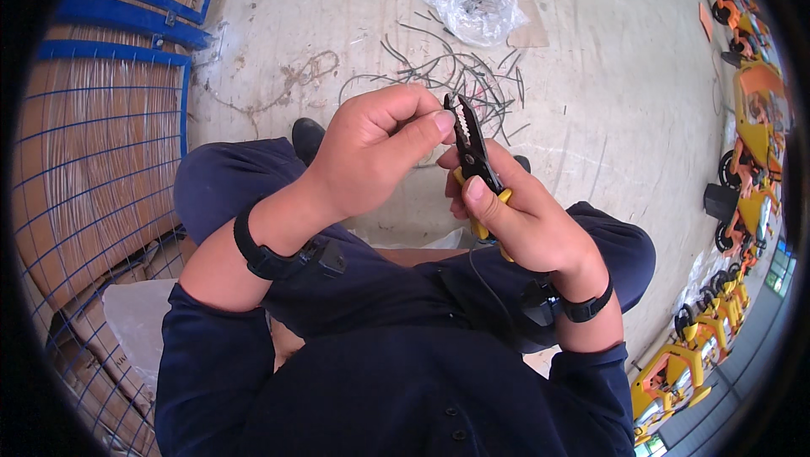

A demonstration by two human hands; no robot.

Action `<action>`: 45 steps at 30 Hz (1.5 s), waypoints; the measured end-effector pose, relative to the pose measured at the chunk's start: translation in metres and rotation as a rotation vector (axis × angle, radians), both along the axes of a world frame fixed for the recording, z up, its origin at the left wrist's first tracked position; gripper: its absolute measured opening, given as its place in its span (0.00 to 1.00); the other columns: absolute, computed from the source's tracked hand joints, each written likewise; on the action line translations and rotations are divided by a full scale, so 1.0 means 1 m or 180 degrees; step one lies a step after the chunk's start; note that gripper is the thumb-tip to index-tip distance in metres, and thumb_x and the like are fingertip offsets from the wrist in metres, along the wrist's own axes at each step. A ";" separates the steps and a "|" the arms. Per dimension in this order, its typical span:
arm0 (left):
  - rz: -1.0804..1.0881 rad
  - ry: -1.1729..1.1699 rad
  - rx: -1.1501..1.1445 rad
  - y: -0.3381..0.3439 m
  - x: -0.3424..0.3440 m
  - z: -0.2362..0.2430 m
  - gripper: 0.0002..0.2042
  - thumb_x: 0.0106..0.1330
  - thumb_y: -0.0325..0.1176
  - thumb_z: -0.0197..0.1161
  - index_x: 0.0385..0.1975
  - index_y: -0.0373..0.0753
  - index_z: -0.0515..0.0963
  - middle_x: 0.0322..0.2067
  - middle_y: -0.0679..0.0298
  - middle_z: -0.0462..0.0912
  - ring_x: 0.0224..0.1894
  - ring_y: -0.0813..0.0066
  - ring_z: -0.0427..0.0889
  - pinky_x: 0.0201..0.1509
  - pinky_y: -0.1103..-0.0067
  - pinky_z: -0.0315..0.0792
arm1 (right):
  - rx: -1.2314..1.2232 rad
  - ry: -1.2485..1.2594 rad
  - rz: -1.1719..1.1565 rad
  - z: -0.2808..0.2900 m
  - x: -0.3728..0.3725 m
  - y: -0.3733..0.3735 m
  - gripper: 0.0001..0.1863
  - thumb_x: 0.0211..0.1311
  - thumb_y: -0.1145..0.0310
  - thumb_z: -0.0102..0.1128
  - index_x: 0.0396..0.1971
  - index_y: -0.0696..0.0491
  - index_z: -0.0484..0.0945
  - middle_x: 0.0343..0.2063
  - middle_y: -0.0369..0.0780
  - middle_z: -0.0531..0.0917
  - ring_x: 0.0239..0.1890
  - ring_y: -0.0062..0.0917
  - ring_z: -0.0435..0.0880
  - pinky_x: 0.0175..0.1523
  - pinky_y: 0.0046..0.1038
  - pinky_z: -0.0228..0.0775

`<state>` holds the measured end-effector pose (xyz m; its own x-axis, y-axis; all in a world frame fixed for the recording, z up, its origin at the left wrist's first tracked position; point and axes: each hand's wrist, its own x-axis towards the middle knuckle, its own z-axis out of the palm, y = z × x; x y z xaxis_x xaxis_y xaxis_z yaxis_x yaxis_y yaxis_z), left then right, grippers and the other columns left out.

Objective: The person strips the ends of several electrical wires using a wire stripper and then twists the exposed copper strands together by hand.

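Observation:
My right hand [523,212] is wrapped round the yellow handles of a pair of black wire strippers [470,140], whose toothed jaws point up and away from me. At the tip of the jaws my left hand [375,149] is closed in a pinch, thumb against forefinger. Whatever lies between those fingers is too small or hidden to make out. Beyond the hands, a tangle of dark cut wires [481,90] lies on the floor, partly covered by my left hand and the tool.
A clear plastic bag [477,5] with small dark pieces lies on cardboard [529,22] at the far side. Blue wire-mesh caging [101,162] with wrapped cartons stands at left. Yellow and orange wheeled machines [759,115] line the right. My knees flank the work.

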<state>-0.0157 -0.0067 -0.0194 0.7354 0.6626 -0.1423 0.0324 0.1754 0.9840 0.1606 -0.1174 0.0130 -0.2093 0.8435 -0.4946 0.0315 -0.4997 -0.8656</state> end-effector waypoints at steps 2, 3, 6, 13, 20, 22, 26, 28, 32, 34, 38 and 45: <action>-0.0010 0.0043 0.0020 0.000 0.000 0.000 0.07 0.68 0.30 0.55 0.31 0.33 0.76 0.29 0.66 0.80 0.35 0.84 0.75 0.42 0.83 0.68 | 0.0128 -0.0022 -0.0015 -0.001 -0.001 0.000 0.22 0.71 0.58 0.49 0.56 0.58 0.65 0.45 0.42 0.76 0.47 0.23 0.73 0.54 0.26 0.65; -0.0019 0.0050 0.0047 0.001 -0.001 0.001 0.07 0.68 0.30 0.55 0.31 0.33 0.76 0.29 0.66 0.80 0.35 0.84 0.75 0.42 0.83 0.68 | 0.0128 -0.0021 -0.0016 -0.001 -0.001 0.000 0.22 0.71 0.58 0.49 0.56 0.58 0.65 0.45 0.42 0.76 0.47 0.23 0.73 0.54 0.26 0.65; -0.0031 0.0023 0.0021 0.000 0.000 0.004 0.07 0.68 0.30 0.55 0.30 0.33 0.76 0.29 0.66 0.80 0.35 0.84 0.75 0.42 0.83 0.69 | 0.0165 -0.0073 -0.0014 -0.002 -0.001 0.000 0.22 0.71 0.58 0.49 0.56 0.59 0.66 0.44 0.42 0.76 0.47 0.23 0.73 0.54 0.26 0.65; -0.0072 0.0079 0.0004 0.001 -0.001 0.002 0.07 0.68 0.30 0.55 0.30 0.33 0.76 0.29 0.67 0.80 0.34 0.84 0.75 0.41 0.83 0.68 | 0.0145 -0.0068 -0.0024 -0.003 -0.002 0.001 0.22 0.71 0.58 0.49 0.55 0.60 0.66 0.43 0.43 0.76 0.48 0.23 0.73 0.54 0.26 0.65; -0.0071 0.0290 0.0082 0.003 0.000 0.003 0.08 0.67 0.30 0.56 0.29 0.33 0.76 0.28 0.67 0.80 0.34 0.84 0.74 0.41 0.83 0.68 | 0.0057 -0.0277 -0.0026 0.003 -0.003 0.002 0.21 0.71 0.58 0.50 0.53 0.60 0.66 0.42 0.46 0.78 0.47 0.27 0.76 0.53 0.27 0.67; -0.0065 0.0334 0.0163 0.003 0.000 0.002 0.08 0.67 0.30 0.56 0.29 0.33 0.76 0.28 0.67 0.80 0.34 0.84 0.74 0.41 0.83 0.68 | 0.0167 -0.0464 -0.0034 0.001 -0.006 0.001 0.20 0.71 0.58 0.48 0.52 0.58 0.67 0.37 0.40 0.75 0.39 0.21 0.73 0.46 0.23 0.66; -0.0167 0.0429 0.0329 0.005 -0.002 0.000 0.07 0.67 0.29 0.56 0.29 0.33 0.76 0.29 0.66 0.80 0.35 0.84 0.75 0.41 0.83 0.69 | 0.0143 -0.1042 0.0098 0.013 -0.005 0.006 0.17 0.69 0.61 0.52 0.47 0.58 0.67 0.40 0.49 0.79 0.45 0.36 0.80 0.47 0.33 0.70; -0.0251 0.0413 0.0284 0.006 -0.002 0.001 0.07 0.67 0.28 0.57 0.28 0.32 0.76 0.29 0.66 0.81 0.37 0.82 0.76 0.44 0.82 0.69 | 0.0329 -0.1065 0.0058 0.010 -0.005 0.004 0.15 0.69 0.63 0.53 0.46 0.58 0.67 0.37 0.48 0.79 0.42 0.33 0.80 0.45 0.32 0.70; -0.0208 -0.0003 0.0584 0.005 -0.006 0.003 0.06 0.67 0.28 0.57 0.29 0.32 0.76 0.28 0.65 0.80 0.27 0.84 0.74 0.31 0.85 0.69 | 0.0274 -0.0540 -0.0017 0.012 -0.005 0.001 0.11 0.68 0.68 0.54 0.44 0.57 0.68 0.28 0.40 0.76 0.31 0.25 0.76 0.39 0.29 0.69; -0.0232 -0.0157 -0.0157 0.004 -0.006 0.016 0.06 0.67 0.27 0.57 0.30 0.32 0.76 0.24 0.66 0.78 0.19 0.87 0.68 0.21 0.86 0.61 | 0.0093 -0.0165 -0.0048 0.014 -0.004 -0.001 0.10 0.68 0.69 0.53 0.43 0.56 0.68 0.27 0.37 0.74 0.28 0.22 0.72 0.36 0.25 0.67; -0.0318 -0.0562 -0.1094 0.003 -0.010 0.021 0.03 0.64 0.24 0.59 0.32 0.30 0.78 0.27 0.68 0.79 0.32 0.84 0.74 0.36 0.85 0.68 | -0.0319 0.1075 -0.0136 0.010 0.002 -0.005 0.08 0.69 0.68 0.52 0.43 0.55 0.69 0.26 0.31 0.70 0.23 0.13 0.66 0.28 0.17 0.60; -0.0518 -0.1013 -0.1426 0.003 -0.010 0.020 0.04 0.66 0.25 0.58 0.32 0.32 0.78 0.23 0.70 0.77 0.20 0.91 0.64 0.23 0.88 0.57 | -0.0285 0.1882 -0.0078 0.005 0.004 -0.005 0.09 0.70 0.65 0.51 0.42 0.55 0.69 0.24 0.31 0.69 0.22 0.11 0.65 0.25 0.16 0.58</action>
<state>-0.0259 -0.0038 0.0005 0.8755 0.4631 -0.1381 -0.1917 0.5951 0.7804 0.1649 -0.1228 0.0176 -0.4516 0.8121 -0.3696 -0.4552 -0.5660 -0.6874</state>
